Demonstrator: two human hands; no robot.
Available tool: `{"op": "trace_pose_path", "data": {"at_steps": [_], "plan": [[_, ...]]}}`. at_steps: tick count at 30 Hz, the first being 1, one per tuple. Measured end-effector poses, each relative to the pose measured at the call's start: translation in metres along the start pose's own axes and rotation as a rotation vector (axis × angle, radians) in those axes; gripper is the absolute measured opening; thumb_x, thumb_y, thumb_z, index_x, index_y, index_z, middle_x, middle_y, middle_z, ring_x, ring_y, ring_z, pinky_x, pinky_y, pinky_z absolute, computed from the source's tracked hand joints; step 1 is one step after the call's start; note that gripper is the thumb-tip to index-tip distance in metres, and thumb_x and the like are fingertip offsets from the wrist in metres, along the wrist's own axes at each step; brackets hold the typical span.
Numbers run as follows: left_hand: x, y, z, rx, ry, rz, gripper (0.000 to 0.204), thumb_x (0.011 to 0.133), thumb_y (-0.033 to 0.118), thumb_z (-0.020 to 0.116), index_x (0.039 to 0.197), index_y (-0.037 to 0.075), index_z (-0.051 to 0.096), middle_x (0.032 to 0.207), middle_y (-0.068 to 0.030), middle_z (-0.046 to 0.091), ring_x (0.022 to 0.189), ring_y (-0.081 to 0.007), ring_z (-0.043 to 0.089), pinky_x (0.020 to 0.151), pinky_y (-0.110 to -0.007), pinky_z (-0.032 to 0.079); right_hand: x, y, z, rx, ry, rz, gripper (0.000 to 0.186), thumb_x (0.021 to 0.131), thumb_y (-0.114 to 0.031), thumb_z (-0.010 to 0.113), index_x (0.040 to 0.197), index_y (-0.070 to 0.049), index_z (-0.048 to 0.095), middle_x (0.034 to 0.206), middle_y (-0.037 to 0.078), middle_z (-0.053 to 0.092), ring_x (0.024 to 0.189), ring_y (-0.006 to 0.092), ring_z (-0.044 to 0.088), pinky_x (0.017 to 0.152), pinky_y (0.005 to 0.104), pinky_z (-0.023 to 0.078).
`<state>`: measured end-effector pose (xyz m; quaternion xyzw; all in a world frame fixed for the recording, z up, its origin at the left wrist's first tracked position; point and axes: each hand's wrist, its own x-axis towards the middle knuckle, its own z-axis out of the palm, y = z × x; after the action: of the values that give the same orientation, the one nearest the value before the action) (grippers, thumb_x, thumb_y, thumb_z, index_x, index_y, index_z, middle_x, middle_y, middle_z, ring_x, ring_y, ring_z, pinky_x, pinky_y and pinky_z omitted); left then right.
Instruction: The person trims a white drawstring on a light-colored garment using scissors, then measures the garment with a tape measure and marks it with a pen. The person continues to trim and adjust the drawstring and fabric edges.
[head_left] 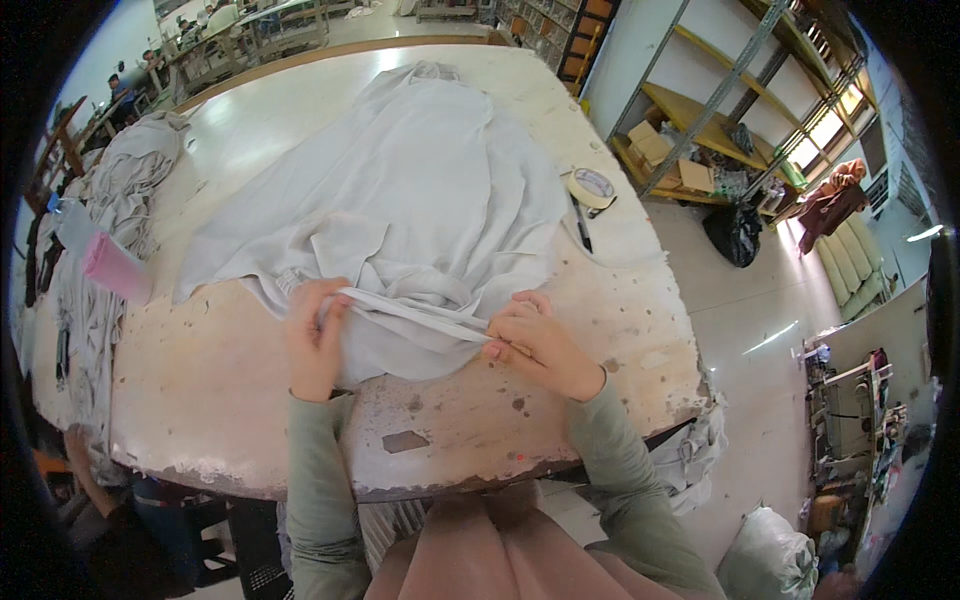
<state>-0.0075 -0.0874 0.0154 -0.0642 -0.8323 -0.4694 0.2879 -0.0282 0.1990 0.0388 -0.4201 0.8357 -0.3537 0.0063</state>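
Note:
A light grey fabric garment (410, 160) lies spread and wrinkled on the worn, pale worktable (200, 400). Along its near edge a narrow folded band runs between my two hands. My left hand (318, 335) pinches the band at its left end, beside a gathered bit of cloth. My right hand (535, 350) grips the band's other end, thumb and curled fingers pressed on the cloth. Right of the garment lie a roll of tape (592, 186) and a black pen (581, 228).
Piled grey cloth (140, 160) and a pink-filled plastic bottle (112, 265) sit at the left. A co-worker's arm (82, 460) shows lower left, other people (122, 90) farther back. Metal shelving (700, 130), a black bag (730, 230) and a white sack (765, 555) stand at the right.

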Motion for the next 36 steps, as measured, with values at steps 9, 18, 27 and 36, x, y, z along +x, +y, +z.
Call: {"op": "trace_pose_path", "data": {"at_steps": [9, 18, 27, 36], "plan": [[0.014, -0.051, -0.044, -0.132, 0.616, -0.180, 0.025, 0.096, 0.022, 0.052, 0.103, -0.001, 0.059, 0.098, -0.0071, 0.061, 0.095, -0.0157, 0.053, 0.088, -0.027, 0.040, -0.073, -0.029, -0.057, 0.017, 0.087, 0.166, 0.019, 0.093, -0.022, 0.054, 0.095, -0.005, 0.062, 0.083, 0.005, 0.058, 0.088, 0.0207, 0.055, 0.096, 0.0393, 0.030], [0.012, -0.086, -0.050, -0.010, 0.599, -0.196, 0.027, 0.096, 0.025, 0.050, 0.101, 0.000, 0.060, 0.098, -0.0086, 0.063, 0.093, -0.0169, 0.054, 0.088, -0.027, 0.040, -0.137, 0.019, -0.082, 1.584, 0.458, 0.477, 0.034, 0.102, -0.031, 0.035, 0.076, -0.013, 0.049, 0.070, -0.002, 0.048, 0.094, 0.0201, 0.054, 0.094, 0.0375, 0.040], [0.009, -0.114, -0.056, 0.097, 0.577, -0.228, 0.035, 0.095, 0.031, 0.051, 0.105, 0.000, 0.061, 0.101, -0.0108, 0.065, 0.094, -0.0182, 0.056, 0.088, -0.028, 0.041, -0.155, 0.043, -0.079, 1.864, 0.565, 0.424, 0.034, 0.103, -0.033, 0.031, 0.079, -0.015, 0.047, 0.071, -0.006, 0.047, 0.096, 0.0191, 0.051, 0.093, 0.0391, 0.039], [0.009, -0.118, -0.059, 0.099, 0.547, -0.230, 0.035, 0.096, 0.031, 0.050, 0.105, -0.001, 0.061, 0.100, -0.0117, 0.065, 0.093, -0.0182, 0.056, 0.087, -0.028, 0.042, -0.163, 0.039, -0.083, 1.897, 0.594, 0.387, 0.032, 0.102, -0.031, 0.033, 0.080, -0.013, 0.046, 0.075, -0.005, 0.048, 0.094, 0.0191, 0.050, 0.092, 0.0390, 0.039]]}}
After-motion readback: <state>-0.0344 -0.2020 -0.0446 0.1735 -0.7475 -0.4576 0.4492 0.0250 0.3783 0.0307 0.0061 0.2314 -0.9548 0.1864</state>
